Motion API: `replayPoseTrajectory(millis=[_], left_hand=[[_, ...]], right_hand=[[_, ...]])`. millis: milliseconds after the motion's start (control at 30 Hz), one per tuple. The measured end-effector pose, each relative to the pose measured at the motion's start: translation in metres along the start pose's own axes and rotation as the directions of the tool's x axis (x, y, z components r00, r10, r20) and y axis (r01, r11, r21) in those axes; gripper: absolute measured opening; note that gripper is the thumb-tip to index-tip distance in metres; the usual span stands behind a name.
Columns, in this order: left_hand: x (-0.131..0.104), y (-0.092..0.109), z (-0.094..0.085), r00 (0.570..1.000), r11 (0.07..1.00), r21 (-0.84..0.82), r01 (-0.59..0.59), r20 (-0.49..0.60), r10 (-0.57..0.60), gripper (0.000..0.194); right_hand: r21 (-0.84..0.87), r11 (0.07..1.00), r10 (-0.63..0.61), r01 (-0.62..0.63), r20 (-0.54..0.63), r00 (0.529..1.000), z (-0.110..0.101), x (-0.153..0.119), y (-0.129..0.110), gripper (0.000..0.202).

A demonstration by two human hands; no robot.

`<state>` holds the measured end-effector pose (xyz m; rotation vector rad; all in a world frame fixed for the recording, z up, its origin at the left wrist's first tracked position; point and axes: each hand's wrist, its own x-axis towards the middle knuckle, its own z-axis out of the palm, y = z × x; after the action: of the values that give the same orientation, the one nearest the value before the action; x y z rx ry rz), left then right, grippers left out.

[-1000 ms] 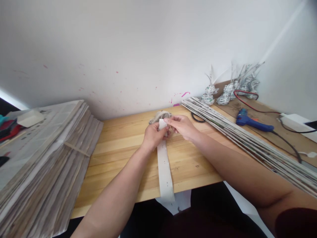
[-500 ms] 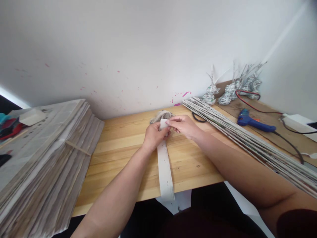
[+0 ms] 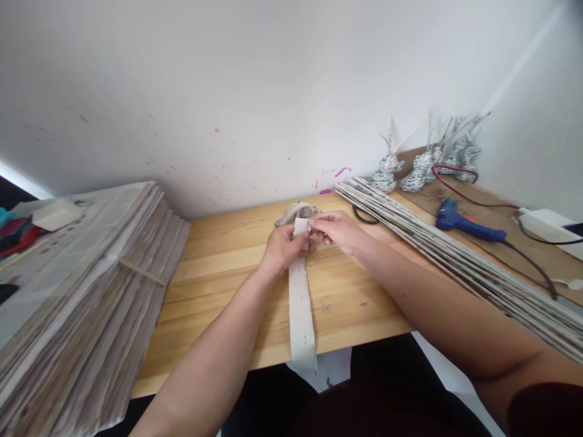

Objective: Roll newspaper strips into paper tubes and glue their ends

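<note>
A long pale paper strip point(image 3: 300, 309) lies lengthwise on the wooden table, its near end drooping over the front edge. My left hand point(image 3: 283, 246) is closed on the strip's far end, thumb on top, and holds that end tilted up. The fingers of my right hand point(image 3: 334, 230) pinch the right edge of the same raised end. Just behind both hands sits a crumpled greyish cloth point(image 3: 291, 213), partly hidden by them.
At left stands a tall stack of newspapers point(image 3: 136, 273) tied with a band. A bundle of rolled paper sticks point(image 3: 437, 255) runs diagonally at right. Beyond it lie a blue glue gun point(image 3: 469, 226) with its cord, a white power strip point(image 3: 551, 230) and several woven paper figures point(image 3: 386, 173).
My right fingers have shifted slightly along the strip's edge, showing more of its raised end. The strip's hanging near end has swung a little to the left.
</note>
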<state>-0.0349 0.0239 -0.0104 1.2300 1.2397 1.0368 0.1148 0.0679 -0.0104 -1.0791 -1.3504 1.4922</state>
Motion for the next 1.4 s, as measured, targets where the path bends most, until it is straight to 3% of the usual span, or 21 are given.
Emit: replayPoseTrajectory(millis=[1167, 1400], left_hand=[[-0.0022, 0.0011, 0.0005, 0.993, 1.0, -0.014, 0.027, 0.117, -0.025, 0.016], [-0.0043, 0.0015, 0.0021, 0.997, 1.0, 0.015, 0.006, 0.071, -0.007, 0.019]], right_hand=[[0.008, 1.0, -0.003, 0.003, -0.062, 0.998, 0.004, -0.001, 0.0033, 0.04], [-0.003, 1.0, -0.017, 0.017, -0.074, 0.997, 0.0087, -0.0031, 0.0031, 0.042]])
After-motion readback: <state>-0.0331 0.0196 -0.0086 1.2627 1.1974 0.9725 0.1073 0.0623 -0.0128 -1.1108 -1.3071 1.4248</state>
